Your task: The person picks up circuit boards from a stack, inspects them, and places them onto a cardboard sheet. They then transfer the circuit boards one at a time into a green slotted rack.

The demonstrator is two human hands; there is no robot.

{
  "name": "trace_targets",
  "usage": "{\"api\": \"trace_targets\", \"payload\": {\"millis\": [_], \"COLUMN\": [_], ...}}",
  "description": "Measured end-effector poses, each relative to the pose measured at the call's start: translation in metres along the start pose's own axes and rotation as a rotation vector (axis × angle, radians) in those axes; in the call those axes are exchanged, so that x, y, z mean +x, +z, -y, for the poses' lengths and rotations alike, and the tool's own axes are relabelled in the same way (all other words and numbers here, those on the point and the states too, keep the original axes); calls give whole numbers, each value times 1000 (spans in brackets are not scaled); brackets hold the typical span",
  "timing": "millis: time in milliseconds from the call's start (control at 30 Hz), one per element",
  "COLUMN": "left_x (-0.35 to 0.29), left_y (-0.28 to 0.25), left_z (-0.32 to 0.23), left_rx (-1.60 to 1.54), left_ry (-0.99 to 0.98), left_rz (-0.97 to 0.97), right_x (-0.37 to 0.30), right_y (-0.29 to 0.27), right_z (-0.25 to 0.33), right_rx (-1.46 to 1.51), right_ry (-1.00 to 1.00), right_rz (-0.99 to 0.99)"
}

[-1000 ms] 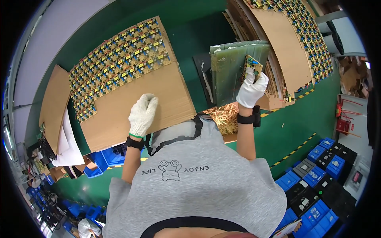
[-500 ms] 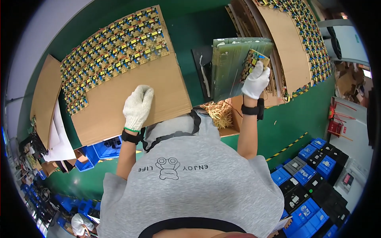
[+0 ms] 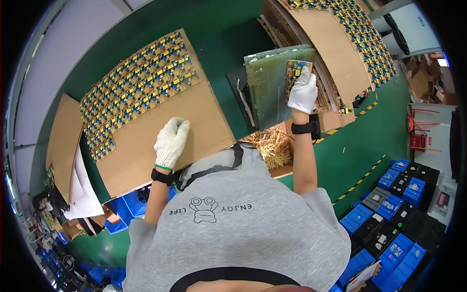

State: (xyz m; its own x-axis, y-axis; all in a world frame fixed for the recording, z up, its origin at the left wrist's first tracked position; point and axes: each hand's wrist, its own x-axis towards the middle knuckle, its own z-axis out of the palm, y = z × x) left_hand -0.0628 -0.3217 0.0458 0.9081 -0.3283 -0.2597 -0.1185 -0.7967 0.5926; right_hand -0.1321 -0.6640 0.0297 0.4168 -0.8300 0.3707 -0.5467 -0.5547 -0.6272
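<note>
My right hand (image 3: 303,93), in a white glove, grips a small brown circuit board (image 3: 292,73) with blue and yellow parts. The board is held by the right edge of a stack of translucent green sheets (image 3: 266,90). Over the bare near part of a cardboard sheet (image 3: 204,114) is my left hand (image 3: 171,143), in a cream knit glove. Its fingers are curled together and nothing shows in them; the palm side is hidden. Rows of similar circuit boards (image 3: 141,85) cover the far part of that sheet.
At the right stands a stack of cardboard (image 3: 335,48) topped with more circuit boards (image 3: 362,41). A carton of shredded straw-like filler (image 3: 272,148) is close to my waist. Blue and black bins (image 3: 389,207) line the lower right. A black flat piece (image 3: 240,97) lies beside the green sheets.
The view has shifted and turned slightly. My right hand and its circuit board have moved slightly left along with the green sheets; the board now stands more upright. My left hand keeps its curled pose over the cardboard.
</note>
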Motion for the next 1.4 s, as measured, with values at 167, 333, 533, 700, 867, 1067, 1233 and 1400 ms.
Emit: {"api": "trace_targets", "payload": {"millis": [167, 333, 533, 700, 867, 1067, 1233, 1400], "left_x": [5, 7, 8, -1, 5, 14, 10, 14], "left_y": [9, 24, 15, 17, 32, 17, 21, 19], "left_z": [-5, -29, -78, -126, -125, -107, -111, -93], "left_rx": [-100, -166, -142, -476, -612, -99, 33, -299], "left_ry": [35, 131, 283, 264, 394, 810, 943, 572], "left_rz": [64, 181, 309, 517, 362, 47, 36, 42], "right_x": [2, -1, -14, -51, -68, -23, -44, -56], "right_y": [2, 35, 3, -10, 20, -100, -78, -46], "right_z": [-2, -46, -17, 12, -36, 75, 50, -21], "right_rx": [5, 395, 1105, 940, 1258, 433, -317, 252], "right_ry": [-13, 195, 445, 358, 385, -450, -1081, -178], "right_rz": [9, 69, 272, 72, -13, 150, 575, 272]}}
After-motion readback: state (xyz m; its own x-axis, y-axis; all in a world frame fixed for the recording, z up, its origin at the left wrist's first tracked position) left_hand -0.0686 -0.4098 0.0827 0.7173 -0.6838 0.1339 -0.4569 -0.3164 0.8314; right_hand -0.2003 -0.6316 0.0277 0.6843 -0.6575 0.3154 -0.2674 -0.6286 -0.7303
